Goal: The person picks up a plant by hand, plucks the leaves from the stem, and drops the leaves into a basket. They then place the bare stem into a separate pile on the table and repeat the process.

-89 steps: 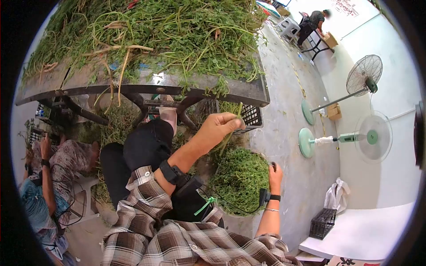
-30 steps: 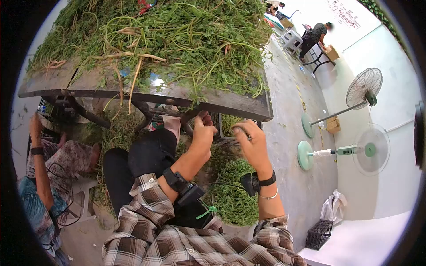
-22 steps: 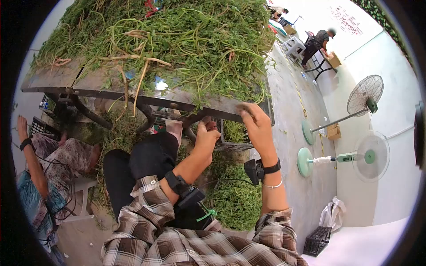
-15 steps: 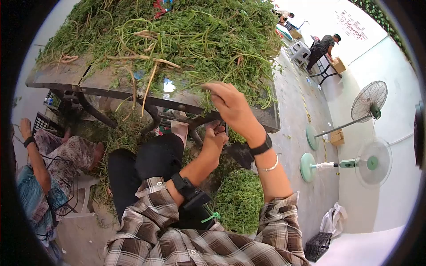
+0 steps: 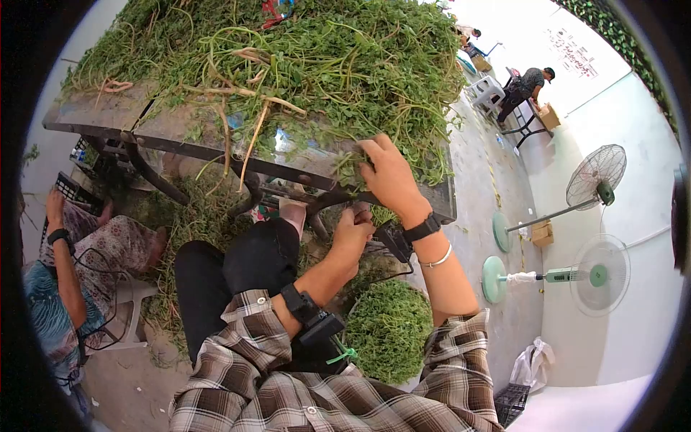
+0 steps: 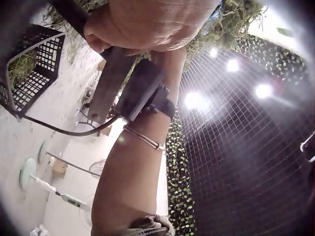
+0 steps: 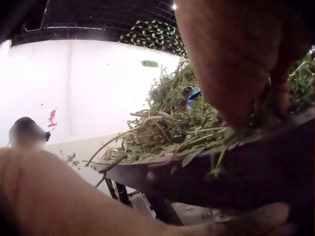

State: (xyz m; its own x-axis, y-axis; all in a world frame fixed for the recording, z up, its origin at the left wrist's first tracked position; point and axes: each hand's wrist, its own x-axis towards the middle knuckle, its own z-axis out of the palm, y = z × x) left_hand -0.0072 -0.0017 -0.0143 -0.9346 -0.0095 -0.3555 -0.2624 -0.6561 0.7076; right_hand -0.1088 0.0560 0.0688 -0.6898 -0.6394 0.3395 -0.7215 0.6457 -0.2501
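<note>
In the head view, leafy green stems lie heaped on a dark table. My right hand is over the table's front edge, thumb and fingers at a few loose sprigs. The right wrist view has those fingers reaching down into the greens at the rim, blurred. Just below the edge is my left hand, fingers curled, with no stem showing from it. Below both hands stands a round container of short greens on the floor.
A black plastic crate with greens stands under the table's right end. Two floor fans are at the right. Another person sits at the left; a standing person is at the back.
My right hand has gone from the round container up to the table's edge. The left hand, which pinched a stem 3 seconds ago, has moved below the edge and shows none now.
</note>
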